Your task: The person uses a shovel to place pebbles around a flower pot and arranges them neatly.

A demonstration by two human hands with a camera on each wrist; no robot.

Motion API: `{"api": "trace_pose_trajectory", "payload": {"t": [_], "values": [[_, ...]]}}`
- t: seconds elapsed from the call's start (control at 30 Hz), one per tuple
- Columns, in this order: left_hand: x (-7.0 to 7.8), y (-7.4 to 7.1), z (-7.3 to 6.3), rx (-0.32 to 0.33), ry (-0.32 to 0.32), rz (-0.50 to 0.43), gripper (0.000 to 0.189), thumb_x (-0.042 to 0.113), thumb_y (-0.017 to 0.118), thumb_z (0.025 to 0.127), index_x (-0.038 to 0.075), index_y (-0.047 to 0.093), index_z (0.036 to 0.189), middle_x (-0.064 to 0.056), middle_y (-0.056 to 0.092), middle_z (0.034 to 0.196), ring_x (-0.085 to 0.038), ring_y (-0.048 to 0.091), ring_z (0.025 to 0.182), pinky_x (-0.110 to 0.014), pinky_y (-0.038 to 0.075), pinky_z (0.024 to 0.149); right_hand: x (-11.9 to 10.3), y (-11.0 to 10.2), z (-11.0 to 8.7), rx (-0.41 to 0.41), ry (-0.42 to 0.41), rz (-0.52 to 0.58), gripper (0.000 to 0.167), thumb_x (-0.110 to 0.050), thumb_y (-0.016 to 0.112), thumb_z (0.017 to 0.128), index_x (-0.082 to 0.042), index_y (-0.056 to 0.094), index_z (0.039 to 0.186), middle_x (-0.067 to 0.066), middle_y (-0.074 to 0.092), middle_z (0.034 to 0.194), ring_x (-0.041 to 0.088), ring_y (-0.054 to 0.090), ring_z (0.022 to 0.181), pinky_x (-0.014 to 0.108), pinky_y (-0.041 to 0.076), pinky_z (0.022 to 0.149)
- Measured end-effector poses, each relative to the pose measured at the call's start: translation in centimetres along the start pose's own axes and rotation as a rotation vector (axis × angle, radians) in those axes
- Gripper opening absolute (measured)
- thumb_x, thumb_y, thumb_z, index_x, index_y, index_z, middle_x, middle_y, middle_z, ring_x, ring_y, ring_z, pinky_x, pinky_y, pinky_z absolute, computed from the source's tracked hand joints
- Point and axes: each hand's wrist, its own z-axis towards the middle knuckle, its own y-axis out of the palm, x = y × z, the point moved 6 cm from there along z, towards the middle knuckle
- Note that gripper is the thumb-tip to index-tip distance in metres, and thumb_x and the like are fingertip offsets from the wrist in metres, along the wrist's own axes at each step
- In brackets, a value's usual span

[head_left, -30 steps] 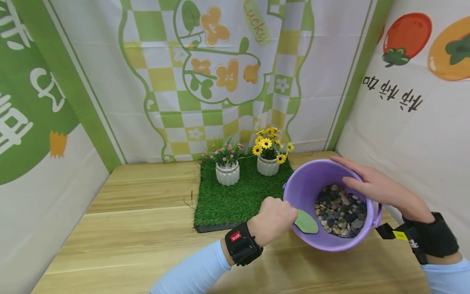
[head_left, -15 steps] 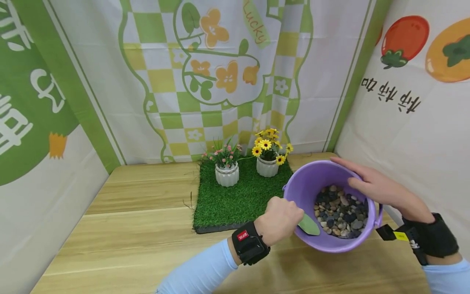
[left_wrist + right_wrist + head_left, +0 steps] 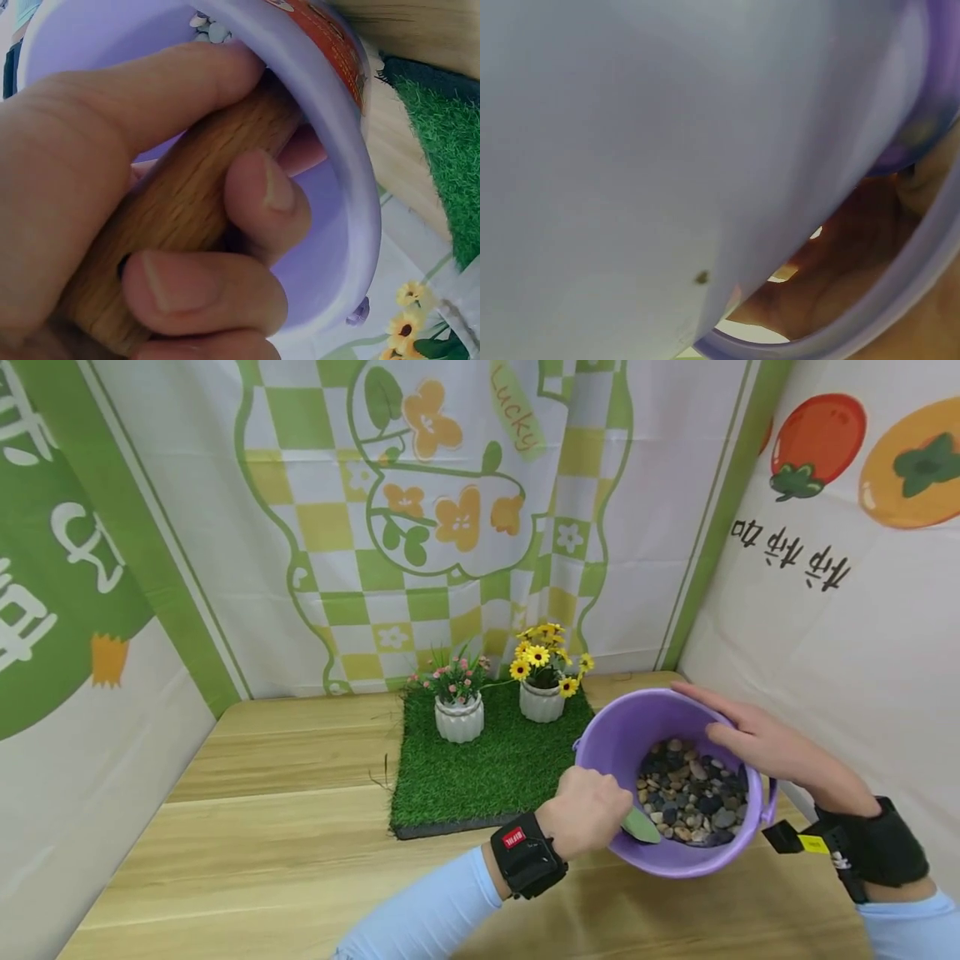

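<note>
My left hand [image 3: 587,810] grips a garden trowel by its wooden handle [image 3: 202,180], fingers wrapped round it in the left wrist view. The trowel's green blade [image 3: 642,827] is inside a purple bucket [image 3: 626,727], just left of the pebbles [image 3: 693,793]. The bucket leans with its mouth toward me, pebbles of mixed grey, brown and white heaped in its lower right part. My right hand [image 3: 780,743] holds the bucket's right rim, thumb inside and fingers along the outside. In the right wrist view the bucket wall [image 3: 630,150] hides most of that hand.
Behind the hands lies a square of artificial grass [image 3: 472,781] on the wooden table [image 3: 262,860]. On it stand a white pot of pink flowers [image 3: 460,720] and a white pot of yellow flowers [image 3: 542,702]. Printed cloth [image 3: 450,593] hangs behind and on both sides.
My left hand has moved right and slightly down, carrying the trowel farther into the bucket toward the pebbles; less of the blade shows. The right hand keeps its hold on the rim.
</note>
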Motion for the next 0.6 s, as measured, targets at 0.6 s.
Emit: {"api": "trace_pose_trajectory", "payload": {"t": [0.6], "values": [[0.7,0.5,0.9,-0.003,0.057,0.016,0.014,0.031,0.067,0.091,0.034,0.068,0.078,0.015,0.065,0.071,-0.005,0.058,0.059,-0.026,0.045,0.045,0.5,-0.5,-0.5,0.035,0.034,-0.025,0.056,-0.004,0.042,0.102,-0.018,0.031,0.155,0.007,0.045,0.151,-0.016,0.038,0.126,0.002,0.031,0.095]]}}
